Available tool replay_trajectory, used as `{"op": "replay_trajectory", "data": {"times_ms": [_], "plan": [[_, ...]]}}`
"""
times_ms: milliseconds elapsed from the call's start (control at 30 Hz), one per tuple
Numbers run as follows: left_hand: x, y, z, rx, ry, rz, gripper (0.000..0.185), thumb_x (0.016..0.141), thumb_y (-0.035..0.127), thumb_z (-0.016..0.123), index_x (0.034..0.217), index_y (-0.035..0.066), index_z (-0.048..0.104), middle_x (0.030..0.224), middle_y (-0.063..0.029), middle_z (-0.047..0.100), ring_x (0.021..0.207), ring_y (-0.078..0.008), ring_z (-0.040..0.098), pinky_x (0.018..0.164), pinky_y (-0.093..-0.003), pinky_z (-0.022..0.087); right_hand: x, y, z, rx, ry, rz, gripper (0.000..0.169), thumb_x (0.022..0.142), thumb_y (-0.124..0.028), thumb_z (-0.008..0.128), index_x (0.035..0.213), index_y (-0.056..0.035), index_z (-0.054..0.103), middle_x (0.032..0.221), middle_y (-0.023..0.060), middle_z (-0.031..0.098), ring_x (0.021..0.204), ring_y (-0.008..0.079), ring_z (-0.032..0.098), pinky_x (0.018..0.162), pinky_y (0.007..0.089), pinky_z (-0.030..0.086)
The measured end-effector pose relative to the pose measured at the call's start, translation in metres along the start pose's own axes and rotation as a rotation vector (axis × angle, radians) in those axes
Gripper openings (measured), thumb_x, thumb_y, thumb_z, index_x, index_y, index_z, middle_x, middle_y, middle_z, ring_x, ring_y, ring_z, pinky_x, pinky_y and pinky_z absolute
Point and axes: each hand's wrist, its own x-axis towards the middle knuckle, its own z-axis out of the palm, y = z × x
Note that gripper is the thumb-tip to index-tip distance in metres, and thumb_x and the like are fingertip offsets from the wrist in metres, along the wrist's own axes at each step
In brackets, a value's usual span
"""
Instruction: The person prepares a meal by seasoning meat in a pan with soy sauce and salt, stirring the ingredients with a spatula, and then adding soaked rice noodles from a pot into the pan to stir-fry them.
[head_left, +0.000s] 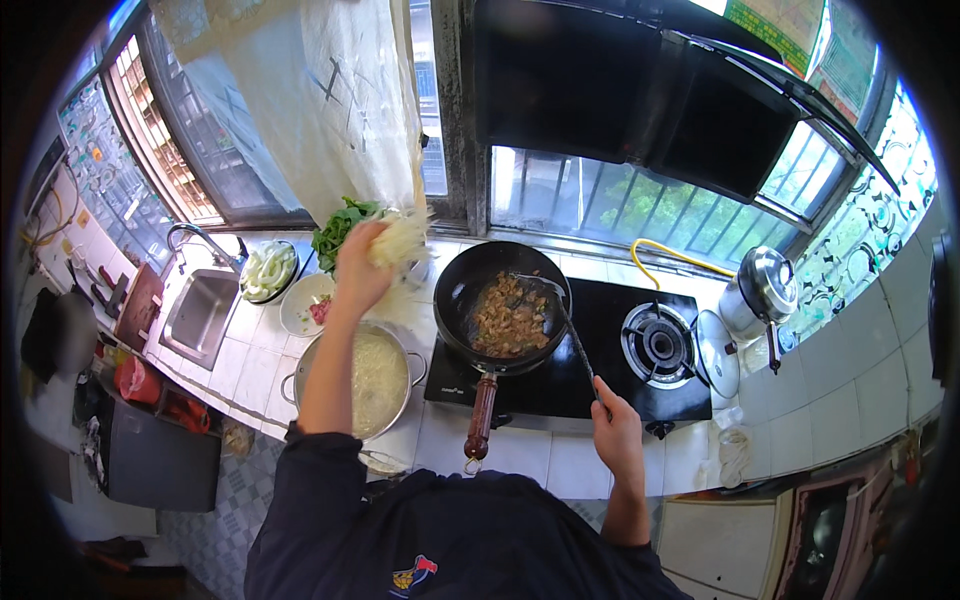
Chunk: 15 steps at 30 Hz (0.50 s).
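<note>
My left hand (361, 266) is raised over the back of the counter, closed around a bunch of pale shredded strips (397, 241), blurred at their ends. Leafy greens (334, 238) lie just beyond it. In my right hand (616, 431) is the long handle of a metal spatula (576, 334), its blade resting inside the wok near the far right wall. Browned minced food with green bits (510, 319) covers the bottom of the black wok (455, 289), which sits on the left side of the stove. The wok's wooden handle (482, 412) points towards me.
A two-handled metal pot (411, 390) of cloudy liquid stands beneath my left forearm. Behind it are a white bowl (294, 313) with some pink meat and a bowl of pale green slices (266, 271). A gas burner (660, 342), glass lid (716, 352) and kettle (754, 296) are rightward; a sink (199, 315) is left.
</note>
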Motion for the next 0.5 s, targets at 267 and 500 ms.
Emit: {"op": "replay_trajectory", "data": {"times_ms": [267,500], "plan": [[0.009,0.018,0.151,-0.021,-0.534,-0.078,0.042,0.063,0.01,0.064,0.105,0.01,0.061,0.099,-0.0147,0.057,0.099,-0.0325,0.054,0.087,-0.0379,0.044,-0.01,-0.012,-0.022,-0.058,0.072,-0.071,0.035,0.081,-0.007,0.057,0.116,-0.0062,0.058,0.068,0.0124,0.054,0.058,0.0225,0.05,0.056,0.0329,0.04],[0.012,0.029,0.181,0.084,-1.028,-0.217,0.045,0.063,0.01,0.062,0.106,0.023,0.066,0.11,-0.0048,0.062,0.11,-0.0299,0.053,0.096,-0.057,0.035,-0.011,-0.013,-0.035,-0.157,0.04,-0.1,0.034,0.08,-0.008,0.058,0.113,-0.0079,0.06,0.066,0.0126,0.051,0.058,0.0267,0.051,0.055,0.0366,0.04]]}}
